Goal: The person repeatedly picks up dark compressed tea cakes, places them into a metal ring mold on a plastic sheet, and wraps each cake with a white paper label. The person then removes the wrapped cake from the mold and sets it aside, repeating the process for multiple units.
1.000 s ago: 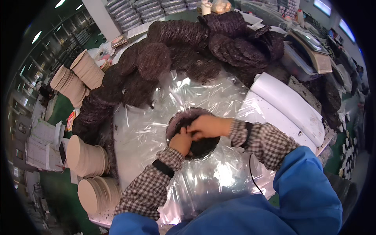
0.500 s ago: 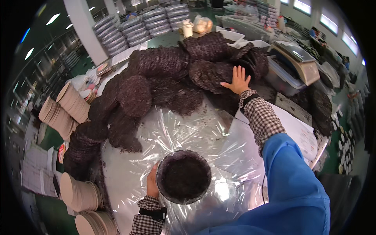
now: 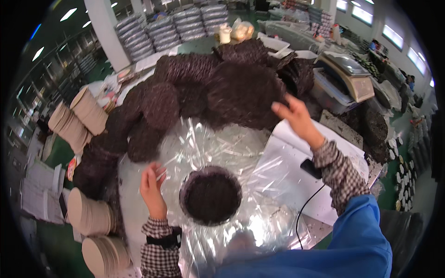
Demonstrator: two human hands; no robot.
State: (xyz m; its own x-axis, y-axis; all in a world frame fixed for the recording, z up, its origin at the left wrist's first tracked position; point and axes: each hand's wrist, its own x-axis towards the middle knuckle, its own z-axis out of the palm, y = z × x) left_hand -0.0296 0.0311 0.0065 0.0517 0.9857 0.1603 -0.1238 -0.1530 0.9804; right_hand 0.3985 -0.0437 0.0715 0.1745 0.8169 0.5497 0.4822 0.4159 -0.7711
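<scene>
My right hand (image 3: 299, 120) grips the right edge of a dark purple-brown round cake (image 3: 243, 92), which looks like dried seaweed and is blurred by motion. The cake hangs over the heap at the back of the table. On the left, my left hand (image 3: 153, 190) is raised with its fingers apart and nothing in it. Between the hands, nearer me, a dark round bundle (image 3: 211, 195) with a raised rim rests on shiny clear plastic film (image 3: 259, 178). I cannot tell whether that bundle is a stack or a filled container.
Dark round cakes (image 3: 160, 106) pile around the table's back and left. Stacks of beige discs (image 3: 90, 213) stand along the left. A scale (image 3: 347, 76) and a clear plastic bin (image 3: 331, 88) are at the back right. White paper (image 3: 296, 171) and a black cable (image 3: 301, 217) lie right.
My left hand has let go of the round bundle and moved left. My right hand has taken a cake from the heap and drawn back toward me with it.
</scene>
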